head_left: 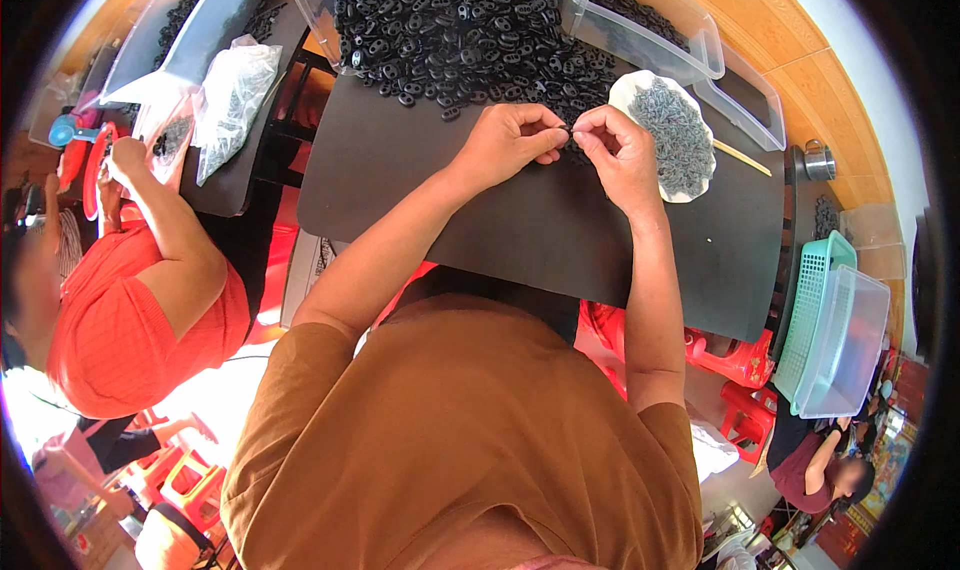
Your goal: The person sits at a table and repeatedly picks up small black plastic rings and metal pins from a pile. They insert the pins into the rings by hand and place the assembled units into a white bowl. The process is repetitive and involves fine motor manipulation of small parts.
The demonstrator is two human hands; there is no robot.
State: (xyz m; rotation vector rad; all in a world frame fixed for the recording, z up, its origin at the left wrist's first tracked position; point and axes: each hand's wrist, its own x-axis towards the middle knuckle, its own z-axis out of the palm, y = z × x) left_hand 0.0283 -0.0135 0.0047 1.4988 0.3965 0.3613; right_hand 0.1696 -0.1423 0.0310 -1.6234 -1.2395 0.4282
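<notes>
My left hand (pixel 510 148) and my right hand (pixel 624 160) meet over the far part of the dark table (pixel 385 165). Both are closed in a pinch, fingertips almost touching. Between them sits a tiny black piece (pixel 571 130), mostly covered by the fingers; it looks like one of the black two-hole cord locks (pixel 450 35) heaped just beyond. Beside my right hand, a white scalloped plate (pixel 622 90) holds many small grey metal springs (pixel 672 135). Which fingers bear the piece, and whether a spring is with it, is too small to tell.
Clear plastic bins (pixel 690 55) with black parts stand at the far right. A wooden stick (pixel 742 158) juts from beside the plate. Green and clear baskets (pixel 815 320) are at the right. On the left, a person in red (pixel 150 310) works at another table with a plastic bag (pixel 235 105).
</notes>
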